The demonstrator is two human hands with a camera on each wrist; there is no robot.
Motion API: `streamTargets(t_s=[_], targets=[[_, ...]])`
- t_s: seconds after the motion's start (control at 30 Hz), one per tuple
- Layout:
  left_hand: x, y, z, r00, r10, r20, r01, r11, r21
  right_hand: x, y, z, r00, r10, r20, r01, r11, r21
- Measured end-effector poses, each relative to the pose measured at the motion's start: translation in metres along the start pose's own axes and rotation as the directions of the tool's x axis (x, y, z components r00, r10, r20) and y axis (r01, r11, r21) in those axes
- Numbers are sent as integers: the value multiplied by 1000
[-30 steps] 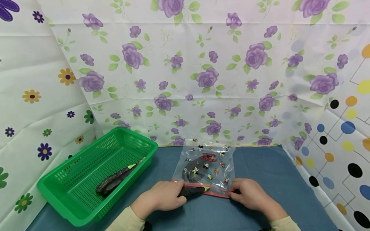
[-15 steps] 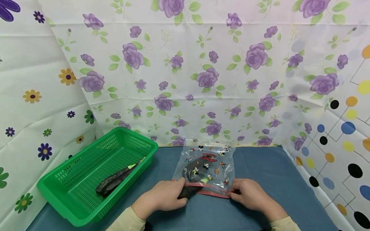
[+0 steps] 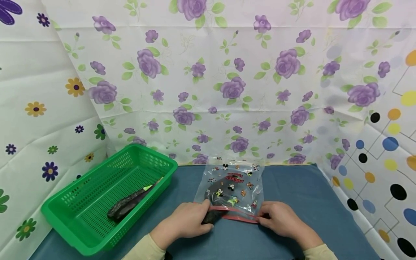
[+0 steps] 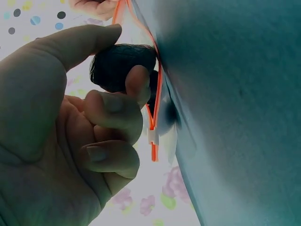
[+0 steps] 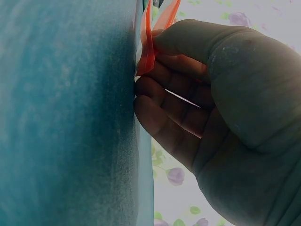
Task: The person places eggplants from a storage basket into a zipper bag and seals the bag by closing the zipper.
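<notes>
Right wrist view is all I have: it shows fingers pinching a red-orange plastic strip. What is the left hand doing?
Observer: The left hand holds a dark, elongated vegetable, whose near end sticks out of the mouth of the clear plastic bag with cartoon prints.

Operator: Are there more vegetables that I can't see?

Observer: Yes, at least one more dark vegetable lies in the green perforated plastic basket, at the left of the head view.

Operator: Does that bag have a slider?

Observer: The left wrist view shows a small pale slider on the red-orange strip.
</notes>
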State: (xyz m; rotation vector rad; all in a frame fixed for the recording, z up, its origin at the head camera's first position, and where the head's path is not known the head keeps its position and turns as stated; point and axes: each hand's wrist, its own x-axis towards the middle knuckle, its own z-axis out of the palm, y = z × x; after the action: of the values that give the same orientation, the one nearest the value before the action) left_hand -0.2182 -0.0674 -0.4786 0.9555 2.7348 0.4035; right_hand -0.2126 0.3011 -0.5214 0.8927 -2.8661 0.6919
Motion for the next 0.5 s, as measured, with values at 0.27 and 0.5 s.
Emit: streamTargets(t_s=[0.27,0.5], targets=[[4,4,10,997,-17,-80,23,997,74,0,-2,-2,1000,4,7,-4,1000,7],[8,11,14,993,-56,-106,65,994,88,0,-3,-3,1000,0,7,0,1000,8]])
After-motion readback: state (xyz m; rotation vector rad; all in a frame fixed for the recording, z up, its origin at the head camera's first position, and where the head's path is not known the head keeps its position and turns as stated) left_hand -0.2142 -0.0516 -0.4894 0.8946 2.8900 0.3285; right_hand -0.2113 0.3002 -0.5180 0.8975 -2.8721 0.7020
